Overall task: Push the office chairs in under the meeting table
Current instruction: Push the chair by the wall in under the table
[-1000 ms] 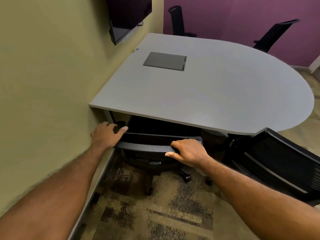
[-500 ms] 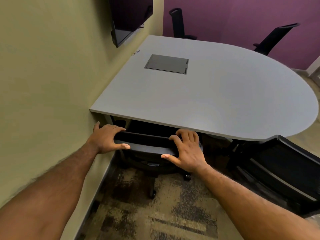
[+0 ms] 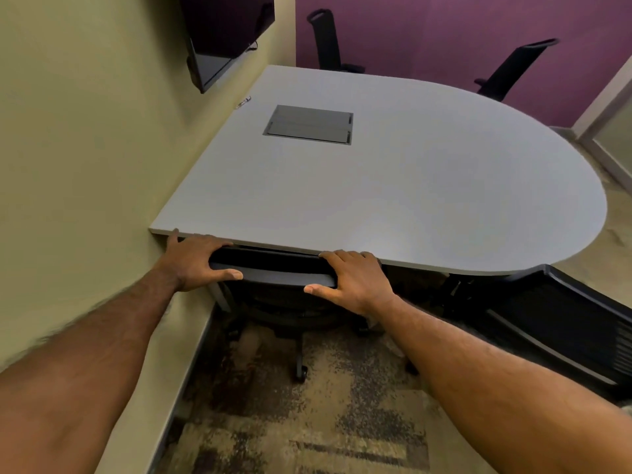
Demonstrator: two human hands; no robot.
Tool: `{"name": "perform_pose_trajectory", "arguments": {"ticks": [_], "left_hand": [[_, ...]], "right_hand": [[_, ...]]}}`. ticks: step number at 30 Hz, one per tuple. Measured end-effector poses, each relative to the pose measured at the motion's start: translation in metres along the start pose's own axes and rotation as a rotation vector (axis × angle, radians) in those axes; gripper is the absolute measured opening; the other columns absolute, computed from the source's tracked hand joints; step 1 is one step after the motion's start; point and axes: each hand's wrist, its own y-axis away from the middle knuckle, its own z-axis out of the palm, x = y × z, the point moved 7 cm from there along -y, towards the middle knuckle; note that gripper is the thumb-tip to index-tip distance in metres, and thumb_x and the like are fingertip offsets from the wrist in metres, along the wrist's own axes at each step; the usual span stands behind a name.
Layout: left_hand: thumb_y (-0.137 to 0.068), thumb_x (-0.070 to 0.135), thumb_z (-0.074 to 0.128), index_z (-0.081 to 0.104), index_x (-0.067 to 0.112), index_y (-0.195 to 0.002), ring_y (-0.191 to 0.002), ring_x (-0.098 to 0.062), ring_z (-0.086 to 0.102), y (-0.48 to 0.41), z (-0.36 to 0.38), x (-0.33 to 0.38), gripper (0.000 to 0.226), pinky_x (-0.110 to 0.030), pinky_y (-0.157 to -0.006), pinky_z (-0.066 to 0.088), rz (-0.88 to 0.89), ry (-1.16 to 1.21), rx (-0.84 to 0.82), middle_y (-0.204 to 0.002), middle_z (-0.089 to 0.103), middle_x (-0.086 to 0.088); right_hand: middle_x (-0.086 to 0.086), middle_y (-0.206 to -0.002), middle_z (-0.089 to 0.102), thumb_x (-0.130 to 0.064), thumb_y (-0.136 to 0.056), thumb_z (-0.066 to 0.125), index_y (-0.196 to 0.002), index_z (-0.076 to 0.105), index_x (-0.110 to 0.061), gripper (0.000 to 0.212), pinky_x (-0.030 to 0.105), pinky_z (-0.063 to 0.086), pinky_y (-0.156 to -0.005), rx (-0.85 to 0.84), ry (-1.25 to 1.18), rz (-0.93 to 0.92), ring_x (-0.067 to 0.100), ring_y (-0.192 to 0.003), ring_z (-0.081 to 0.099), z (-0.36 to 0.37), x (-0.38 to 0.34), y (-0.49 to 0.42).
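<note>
Both hands are on the chair back (image 3: 273, 273) right now, the left hand (image 3: 195, 263) clamped over its left end and the right hand (image 3: 352, 280) over its right end, fingers curled over the top rail and thumbs pressed against the near face. The rail's long axis runs side to side between the two grips, just about parallel to the straight edge of the meeting table (image 3: 393, 206), and that edge sits directly ahead of the knuckles, touching or all but touching them. That is the whole story here: the seat is already under the top, and I'd judge there is next to no travel left forward of the grips before fingers get pinched against the table edge. The left hand is the one crowded, with the wall (image 3: 85, 165) just outside it; the right has open space beyond. Off to the right of the right hand, a second chair (image 3: 564, 323) leans with its back clear of the tabletop, not yet pushed in, and the right hand is plainly the nearer one to it.
</note>
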Motion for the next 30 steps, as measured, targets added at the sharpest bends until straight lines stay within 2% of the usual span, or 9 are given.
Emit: {"name": "perform_pose_trajectory", "arguments": {"ticks": [4, 8, 13, 16, 22, 26, 30], "left_hand": [[-0.054, 0.104, 0.033, 0.056, 0.035, -0.138, -0.133, -0.019, 0.049, -0.02, -0.002, -0.01, 0.111, -0.062, -0.12, 0.008, 0.013, 0.056, -0.018, -0.138, 0.061, 0.008], [-0.051, 0.102, 0.043, 0.055, 0.042, -0.139, -0.143, -0.015, 0.038, -0.037, -0.003, -0.027, 0.107, -0.055, -0.122, -0.006, -0.034, 0.174, -0.018, -0.147, 0.055, 0.009], [-0.067, 0.088, 0.058, 0.053, 0.038, -0.143, -0.15, -0.014, 0.028, -0.046, -0.001, -0.035, 0.09, -0.057, -0.121, -0.009, -0.064, 0.245, 0.036, -0.154, 0.048, 0.005], [-0.072, 0.077, 0.055, 0.049, 0.036, -0.146, -0.154, -0.015, 0.018, -0.048, 0.0, -0.033, 0.085, -0.058, -0.121, -0.012, -0.078, 0.285, 0.039, -0.16, 0.04, 0.002], [-0.073, 0.079, 0.047, 0.042, 0.036, -0.151, -0.156, -0.018, 0.007, -0.051, -0.003, -0.024, 0.089, -0.06, -0.119, -0.015, -0.117, 0.286, 0.004, -0.165, 0.028, 0.002], [-0.074, 0.081, 0.041, 0.038, 0.039, -0.153, -0.156, -0.017, 0.003, -0.051, -0.001, -0.027, 0.09, -0.063, -0.117, -0.014, -0.141, 0.255, -0.024, -0.167, 0.022, 0.006], [-0.074, 0.08, 0.041, 0.034, 0.037, -0.155, -0.156, -0.019, 0.001, -0.053, 0.002, -0.03, 0.092, -0.064, -0.117, -0.013, -0.163, 0.239, -0.067, -0.168, 0.018, 0.005]], "right_hand": [[0.0, -0.133, 0.062, -0.093, -0.079, 0.022, -0.141, 0.047, -0.028, 0.094, 0.048, 0.041, -0.102, 0.016, -0.006, 0.01, 0.024, -0.118, 0.058, 0.0, 0.004, -0.015], [0.0, -0.132, 0.063, -0.092, -0.08, 0.021, -0.141, 0.048, -0.028, 0.092, 0.047, 0.039, -0.102, 0.022, -0.017, 0.023, 0.024, -0.118, 0.058, 0.0, 0.004, -0.03], [-0.001, -0.136, 0.06, -0.091, -0.08, 0.017, -0.143, 0.047, -0.029, 0.093, 0.049, 0.037, -0.106, 0.008, -0.03, 0.056, 0.023, -0.123, 0.055, 0.004, 0.004, -0.044], [0.0, -0.139, 0.058, -0.09, -0.081, 0.018, -0.145, 0.045, -0.028, 0.093, 0.051, 0.033, -0.11, -0.017, -0.023, 0.061, 0.024, -0.128, 0.052, 0.006, 0.007, -0.052], [0.003, -0.152, 0.047, -0.089, -0.082, 0.017, -0.152, 0.036, -0.03, 0.093, 0.055, 0.013, -0.121, -0.071, -0.027, 0.074, 0.025, -0.142, 0.038, 0.01, 0.016, -0.063], [0.004, -0.155, 0.044, -0.088, -0.083, 0.016, -0.153, 0.034, -0.03, 0.093, 0.058, -0.001, -0.121, -0.072, -0.013, 0.063, 0.025, -0.145, 0.034, 0.012, 0.013, -0.065], [0.005, -0.156, 0.041, -0.088, -0.083, 0.018, -0.154, 0.033, -0.03, 0.092, 0.059, -0.006, -0.12, -0.098, -0.023, 0.072, 0.025, -0.147, 0.031, 0.01, 0.011, -0.065]]}}
